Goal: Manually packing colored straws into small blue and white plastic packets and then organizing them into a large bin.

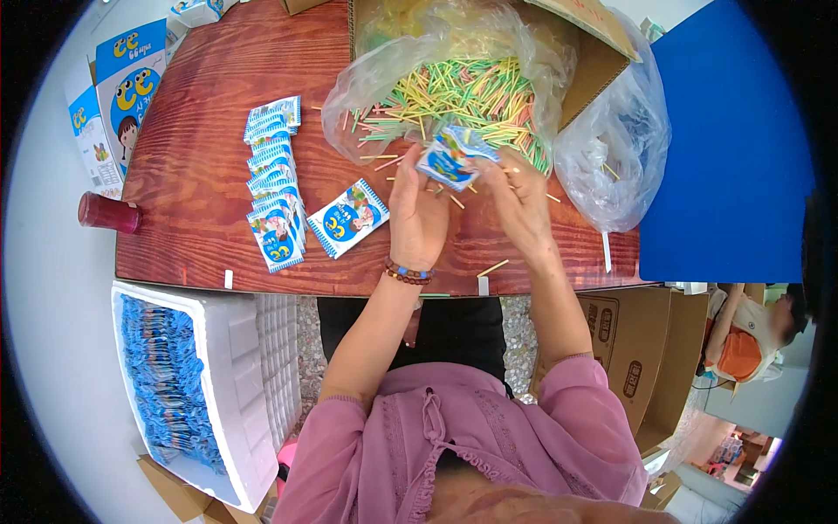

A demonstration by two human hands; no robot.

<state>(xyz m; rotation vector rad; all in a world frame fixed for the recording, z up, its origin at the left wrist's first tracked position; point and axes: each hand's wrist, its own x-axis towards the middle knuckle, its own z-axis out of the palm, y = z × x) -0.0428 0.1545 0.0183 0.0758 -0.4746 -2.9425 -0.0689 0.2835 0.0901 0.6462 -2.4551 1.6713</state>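
A small blue-and-white printed packet [454, 159] is in front of me, slightly blurred, over the edge of a heap of thin coloured sticks [467, 100]. My right hand [524, 205] pinches the packet's right side between thumb and fingers. On its left side, my left hand [417, 214] holds the packet, palm turned inward and some fingers hidden behind it. Whether the packet is sealed I cannot tell. The pink, green and yellow sticks spill from a clear plastic bag [345, 96]. Left of my hands lie a single flat packet [349, 218] and an overlapping row of packets [275, 179].
A cardboard box [602, 74] surrounds the bag on the reddish wooden table [201, 175]. Another clear bag [611, 175] hangs by a blue panel [724, 148]. A red-lidded jar [109, 212] and printed boxes [131, 87] stand left. Below, a white foam box [231, 375] holds many packets.
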